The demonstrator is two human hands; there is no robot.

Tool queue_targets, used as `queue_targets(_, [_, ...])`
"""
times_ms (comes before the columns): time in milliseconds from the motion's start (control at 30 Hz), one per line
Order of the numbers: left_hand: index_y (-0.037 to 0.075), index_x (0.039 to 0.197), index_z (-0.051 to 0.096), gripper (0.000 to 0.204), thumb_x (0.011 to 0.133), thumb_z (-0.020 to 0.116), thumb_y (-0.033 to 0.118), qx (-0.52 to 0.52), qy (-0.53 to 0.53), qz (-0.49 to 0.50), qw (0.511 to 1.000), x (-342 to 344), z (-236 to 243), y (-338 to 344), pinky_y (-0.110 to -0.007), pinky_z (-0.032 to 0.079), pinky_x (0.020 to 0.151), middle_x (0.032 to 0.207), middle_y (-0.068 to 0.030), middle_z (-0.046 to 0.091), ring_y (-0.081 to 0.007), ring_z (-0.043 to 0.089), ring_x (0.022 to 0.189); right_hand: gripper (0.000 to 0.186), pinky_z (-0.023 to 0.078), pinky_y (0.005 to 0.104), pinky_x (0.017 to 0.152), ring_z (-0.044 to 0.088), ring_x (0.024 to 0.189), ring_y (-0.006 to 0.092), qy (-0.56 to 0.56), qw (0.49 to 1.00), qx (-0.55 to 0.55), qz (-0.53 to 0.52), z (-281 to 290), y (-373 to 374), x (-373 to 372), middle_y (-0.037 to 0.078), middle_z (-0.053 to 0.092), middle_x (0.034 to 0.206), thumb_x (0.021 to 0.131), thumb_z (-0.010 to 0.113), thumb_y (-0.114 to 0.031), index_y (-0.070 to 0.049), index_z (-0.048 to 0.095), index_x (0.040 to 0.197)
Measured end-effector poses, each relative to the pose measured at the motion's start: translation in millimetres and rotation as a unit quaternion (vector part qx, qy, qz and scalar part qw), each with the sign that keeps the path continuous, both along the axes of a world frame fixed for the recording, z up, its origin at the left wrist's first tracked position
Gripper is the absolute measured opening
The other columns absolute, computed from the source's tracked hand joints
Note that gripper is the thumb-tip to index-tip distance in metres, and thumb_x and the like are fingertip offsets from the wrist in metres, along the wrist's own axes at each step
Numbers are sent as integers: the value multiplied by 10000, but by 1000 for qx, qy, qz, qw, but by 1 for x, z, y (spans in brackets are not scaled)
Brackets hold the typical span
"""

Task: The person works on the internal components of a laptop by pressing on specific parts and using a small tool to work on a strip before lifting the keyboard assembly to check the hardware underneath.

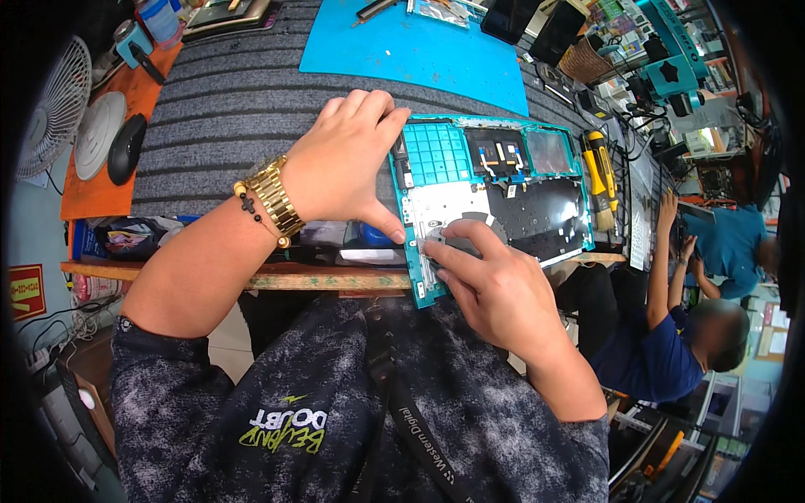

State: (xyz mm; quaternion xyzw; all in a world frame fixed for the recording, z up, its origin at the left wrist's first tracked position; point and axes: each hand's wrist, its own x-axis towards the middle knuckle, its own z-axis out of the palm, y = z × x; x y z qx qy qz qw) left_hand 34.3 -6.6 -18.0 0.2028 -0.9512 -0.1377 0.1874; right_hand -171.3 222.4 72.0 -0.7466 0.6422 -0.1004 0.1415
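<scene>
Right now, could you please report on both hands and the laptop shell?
Left hand at laptop shell, left edge; right hand over its lower left. Shell juts past table. Yellow tools beside right end.

Laptop shell (436, 159) lies right of mouse (127, 149), before mat (402, 50)

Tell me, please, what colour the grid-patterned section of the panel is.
The grid-patterned section is teal; the head view shows it best.
</scene>
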Motion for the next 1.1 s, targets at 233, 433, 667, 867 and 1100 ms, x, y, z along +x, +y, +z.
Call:
queue_targets(233, [-87, 1716, 578, 1652, 502, 1057, 926, 5, -3, 0, 1000, 0, 2, 0, -567, 462, 1324, 1581, -245, 611, -439, 578, 1506, 348, 704, 539, 822, 855, 995, 401, 29, 1000, -8, -8, 4, -3, -3, 110, 788, 1322, 1076, 836, -105, -140, 854, 1421])
queue_targets(433, [-92, 1712, 584, 1658, 499, 1049, 938, 3, -2, 2, 1000, 0, 1, 0, -566, 463, 1323, 1578, -242, 613, -437, 581, 1503, 335, 708, 546, 822, 851, 1015, 419, -18, 1000, 9, -14, 1, 2, -1, 112, 791, 1325, 1084, 831, -111, -149, 866, 1415])
queue_targets(667, [-90, 1725, 578, 1674, 494, 1046, 943, 1, -2, 0, 1000, 0, 2, 1, -565, 462, 1325, 1578, -241, 612, -433, 581, 1504, 328, 710, 546, 822, 852, 1012, 419, -15, 1000, 8, -13, -1, 2, -1, 125, 792, 1332, 1084, 832, -114, -144, 871, 1408])
queue_targets(867, [-89, 1726, 577, 1684, 490, 1039, 957, 0, -8, 2, 1000, 0, 0, 0, -565, 464, 1327, 1583, -243, 609, -431, 579, 1508, 319, 708, 548, 820, 851, 1008, 426, -18, 1000, 10, -10, -1, 1, 0, 133, 793, 1338, 1088, 827, -112, -139, 871, 1403])
queue_targets(1100, [-88, 1725, 575, 1688, 486, 1039, 961, -2, -7, 2, 1000, -1, 1, 0, -565, 464, 1327, 1584, -241, 609, -431, 576, 1513, 363, 710, 518, 831, 862, 1019, 380, 28, 999, -30, 6, -9, 6, 1, 112, 801, 1347, 1044, 835, -85, -139, 870, 1401])
